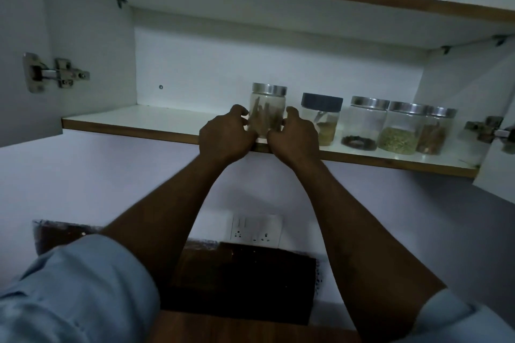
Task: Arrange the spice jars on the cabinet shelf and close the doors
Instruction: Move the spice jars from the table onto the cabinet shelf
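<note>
In the middle of the frame, the leftmost jar [269, 111] is held on the shelf [133, 126] by the left hand [227, 135] and right hand [294, 136], and it likely needs to be slid beside the dark-lidded jar [322, 120].

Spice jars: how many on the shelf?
5: the held jar between left hand and right hand; dark-lidded jar beside it; three silver-lidded jars further right. None seems hidden.

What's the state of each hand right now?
Left hand: fingers curled round the silver-lidded jar, on its left side.
Right hand: holds the same jar, on its right side.
</note>
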Demonstrator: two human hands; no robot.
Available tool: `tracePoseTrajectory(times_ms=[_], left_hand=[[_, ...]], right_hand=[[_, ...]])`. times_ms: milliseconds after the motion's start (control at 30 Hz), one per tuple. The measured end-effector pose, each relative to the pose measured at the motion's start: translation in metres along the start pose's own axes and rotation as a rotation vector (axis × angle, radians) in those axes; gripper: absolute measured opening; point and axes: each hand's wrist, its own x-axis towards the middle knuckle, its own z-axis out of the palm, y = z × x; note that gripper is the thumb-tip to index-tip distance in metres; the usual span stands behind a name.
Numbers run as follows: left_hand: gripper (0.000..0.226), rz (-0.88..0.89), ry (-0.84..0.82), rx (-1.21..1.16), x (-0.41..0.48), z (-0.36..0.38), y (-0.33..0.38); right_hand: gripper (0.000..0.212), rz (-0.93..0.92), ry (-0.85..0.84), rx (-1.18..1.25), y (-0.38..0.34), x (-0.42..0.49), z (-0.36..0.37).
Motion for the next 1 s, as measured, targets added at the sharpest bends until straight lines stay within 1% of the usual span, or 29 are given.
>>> tracePoseTrajectory(times_ms=[133,233,333,433,567,633,733,800,833,900,1000], left_hand=[[0.044,0.037,0.090,0.039,-0.002,0.011,0.000],[0.045,0.062,0.111,0.044,-0.002,0.013,-0.002],[0.049,0.069,0.105,0.059,-0.002,0.015,-0.003],[0.052,0.068,0.084,0.069,-0.003,0.012,-0.004],[0.052,0.144,0.049,0.115,-0.015,0.002,-0.004],[0.049,0.170,0.023,0.123,-0.028,-0.005,-0.001],[0.046,0.201,0.034,0.049,-0.061,-0.016,-0.001],[0.044,0.225,0.059,-0.031,-0.094,-0.020,-0.009],[0.045,0.232,0.054,-0.049,-0.113,-0.021,-0.016],[0.048,0.227,-0.008,-0.044,-0.155,-0.019,-0.035],[0.051,0.146,-0.211,-0.056,-0.228,-0.009,-0.071]], right_hand=[[0.052,-0.034,0.053,-0.026,-0.001,-0.004,0.005],[0.052,-0.029,0.066,-0.030,0.000,-0.004,0.006],[0.054,-0.020,0.068,-0.025,-0.001,-0.004,0.005],[0.051,-0.012,0.051,-0.040,-0.002,-0.006,0.004],[0.044,0.010,0.049,-0.065,-0.006,-0.015,0.000],[0.044,0.012,0.046,-0.062,-0.009,-0.024,-0.005],[0.044,-0.113,0.071,-0.033,-0.013,-0.057,-0.009],[0.044,-0.205,0.081,0.023,-0.012,-0.094,-0.003],[0.044,-0.222,0.059,0.064,-0.011,-0.117,0.004],[0.041,-0.187,-0.060,0.144,-0.005,-0.164,0.024],[0.032,-0.089,-0.271,0.191,0.012,-0.234,0.055]])
